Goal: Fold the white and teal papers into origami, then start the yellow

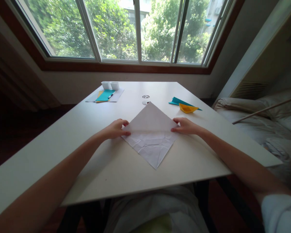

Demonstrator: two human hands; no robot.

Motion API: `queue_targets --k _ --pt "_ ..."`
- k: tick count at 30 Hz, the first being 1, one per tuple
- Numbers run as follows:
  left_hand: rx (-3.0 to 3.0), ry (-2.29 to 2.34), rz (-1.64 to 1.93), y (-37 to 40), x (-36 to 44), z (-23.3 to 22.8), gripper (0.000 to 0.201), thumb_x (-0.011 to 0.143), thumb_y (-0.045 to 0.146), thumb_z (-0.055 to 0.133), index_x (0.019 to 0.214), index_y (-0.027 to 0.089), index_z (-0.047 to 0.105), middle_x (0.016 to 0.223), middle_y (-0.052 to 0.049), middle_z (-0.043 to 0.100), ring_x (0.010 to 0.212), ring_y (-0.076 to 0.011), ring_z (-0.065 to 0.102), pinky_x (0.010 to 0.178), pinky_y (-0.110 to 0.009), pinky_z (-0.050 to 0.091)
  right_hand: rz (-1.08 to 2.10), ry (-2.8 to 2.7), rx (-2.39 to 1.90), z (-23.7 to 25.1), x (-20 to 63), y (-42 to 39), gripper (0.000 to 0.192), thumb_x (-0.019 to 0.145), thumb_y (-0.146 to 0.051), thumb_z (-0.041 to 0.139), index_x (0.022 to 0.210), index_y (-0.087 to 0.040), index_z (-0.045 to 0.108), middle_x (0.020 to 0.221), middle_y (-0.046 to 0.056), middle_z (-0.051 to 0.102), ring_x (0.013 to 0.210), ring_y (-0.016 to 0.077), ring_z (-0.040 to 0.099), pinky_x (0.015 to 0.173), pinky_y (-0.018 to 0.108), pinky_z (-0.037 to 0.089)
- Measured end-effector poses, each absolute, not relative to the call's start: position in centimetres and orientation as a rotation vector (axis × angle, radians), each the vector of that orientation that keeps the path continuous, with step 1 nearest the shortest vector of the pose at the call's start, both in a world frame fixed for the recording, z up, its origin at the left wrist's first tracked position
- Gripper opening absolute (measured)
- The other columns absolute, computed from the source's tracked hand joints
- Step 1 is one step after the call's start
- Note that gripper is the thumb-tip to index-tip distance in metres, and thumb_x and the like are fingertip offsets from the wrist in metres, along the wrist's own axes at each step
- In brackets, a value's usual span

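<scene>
A white sheet of paper (pixel 150 136) is turned corner-on in front of me, one point facing the window and one facing me. Creases run across its nearer half, and a fold line crosses its middle. My left hand (pixel 118 128) pinches the left corner between thumb and fingers. At the opposite corner, my right hand (pixel 183 125) grips the paper the same way. Just beyond the right hand sit a yellow folded paper boat (pixel 188 108) and a blue folded paper plane (pixel 181 101).
On the white table (pixel 92 181), at the far left, blue paper (pixel 105 95) lies over yellow and white sheets with a pen (pixel 111 94) on top. Two small white cups (pixel 111 85) stand behind them. Right of the table is a sofa (pixel 244 113); a window spans the far wall.
</scene>
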State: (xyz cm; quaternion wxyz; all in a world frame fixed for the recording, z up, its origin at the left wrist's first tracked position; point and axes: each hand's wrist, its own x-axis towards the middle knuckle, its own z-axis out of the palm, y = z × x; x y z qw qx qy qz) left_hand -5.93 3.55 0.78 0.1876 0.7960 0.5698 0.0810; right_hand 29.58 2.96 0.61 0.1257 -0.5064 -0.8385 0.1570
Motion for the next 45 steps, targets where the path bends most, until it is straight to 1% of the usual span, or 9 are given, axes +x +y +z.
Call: queue_targets --k 3,8,12,18,26,30,34,40,45 --pt "2.250 1.547 0.276 3.6 -6.0 0.8 0.044 0.061 0.047 0.058 0.093 0.017 0.057 0.092 -0.006 0.057 0.080 -0.0192 0.055 0.071 -0.028 0.045 0.465 -2.447 -1.461 0.7 29.6 2.9 0.025 0.071 -0.039 0.059 0.082 -0.016 0.061 0.084 0.004 0.065 0.075 0.0175 0.057 0.064 0.026 0.042" --pt "2.319 1.477 0.267 3.6 -6.2 1.2 0.031 0.063 0.042 0.055 0.081 0.017 0.057 0.073 0.000 0.056 0.069 -0.0163 0.053 0.063 -0.026 0.043 0.405 -2.451 -1.401 0.7 29.9 3.3 0.021 0.072 -0.036 0.057 0.078 -0.016 0.060 0.080 0.003 0.064 0.073 0.0164 0.056 0.064 0.025 0.040" --pt "2.480 1.421 0.282 3.7 -6.3 1.4 0.023 0.069 0.038 0.049 0.070 0.017 0.059 0.073 -0.001 0.058 0.068 -0.0163 0.053 0.064 -0.026 0.042 0.258 -2.481 -1.355 0.5 30.3 3.7 0.015 0.074 -0.030 0.056 0.077 -0.017 0.061 0.080 0.004 0.064 0.074 0.0168 0.056 0.066 0.026 0.040" --pt "2.685 1.216 0.326 3.8 -6.5 1.2 0.024 0.072 0.022 0.044 0.082 0.020 0.065 0.084 -0.003 0.064 0.085 -0.0176 0.055 0.078 -0.027 0.042 0.157 -2.571 -1.206 0.4 30.6 3.9 0.016 0.074 -0.016 0.051 0.083 -0.018 0.064 0.084 0.005 0.064 0.079 0.0178 0.055 0.072 0.028 0.041" --pt "2.687 1.317 -0.011 2.3 -6.1 2.5 0.040 0.069 0.010 0.041 0.096 0.025 0.067 0.098 -0.003 0.064 0.088 -0.0179 0.058 0.077 -0.027 0.043 0.227 -2.774 -1.215 1.7 30.7 2.7 0.034 0.073 -0.009 0.048 0.097 -0.025 0.066 0.092 0.004 0.064 0.085 0.0186 0.057 0.073 0.029 0.044" --pt "2.752 1.605 -0.063 0.3 -3.3 2.8 0.029 0.081 0.021 0.038 0.089 0.022 0.066 0.095 -0.006 0.065 0.094 -0.0234 0.056 0.084 -0.036 0.040 0.014 -2.751 -1.300 2.1 29.0 1.5 0.024 0.081 -0.018 0.046 0.088 -0.020 0.069 0.094 0.008 0.065 0.087 0.0218 0.057 0.078 0.034 0.043" --pt "2.811 1.419 0.098 -1.6 0.4 1.7 0.033 0.088 0.031 0.033 0.111 0.021 0.055 0.119 -0.008 0.057 0.112 -0.0219 0.049 0.092 -0.035 0.038 -0.080 -2.697 -1.306 1.7 26.8 0.2 0.029 0.081 -0.037 0.051 0.099 -0.019 0.065 0.111 0.011 0.059 0.095 0.0259 0.056 0.081 0.039 0.044" --pt "2.765 1.376 0.085 -3.2 2.6 -0.4 0.053 0.089 0.044 0.031 0.134 0.015 0.033 0.141 -0.013 0.032 0.129 -0.0254 0.030 0.102 -0.041 0.028 0.001 -2.716 -1.094 0.4 24.4 -1.2 0.041 0.085 -0.034 0.045 0.122 -0.017 0.050 0.127 0.012 0.050 0.113 0.0256 0.048 0.093 0.042 0.041" --pt "2.763 1.433 0.112 -3.5 2.7 -0.8 0.055 0.089 0.046 0.028 0.135 0.016 0.032 0.141 -0.012 0.033 0.129 -0.0250 0.030 0.102 -0.041 0.027 0.115 -2.740 -0.975 -0.6 23.2 -1.6 0.042 0.089 -0.028 0.036 0.128 -0.013 0.043 0.130 0.014 0.047 0.120 0.0231 0.043 0.100 0.042 0.035"
